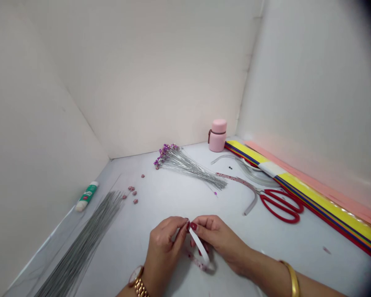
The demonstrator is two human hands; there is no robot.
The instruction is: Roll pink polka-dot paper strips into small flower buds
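I have the top end of a narrow, curved white strip (200,247) at 6 o'clock on the table, my left hand (166,239) pinching it between thumb and fingertip, my right hand (220,240) closed on it with thumb and curled fingers. From the strip, a bunch of silver wire stems with purple tips (188,165) lies at 12 o'clock, a pink lidded bottle (218,138) beyond it. Red-handled metal scissors (281,199) lie at 2 o'clock, small pink star-shaped pieces (135,201) at 10, and a sheaf of straight grey wires (83,239) at 9.
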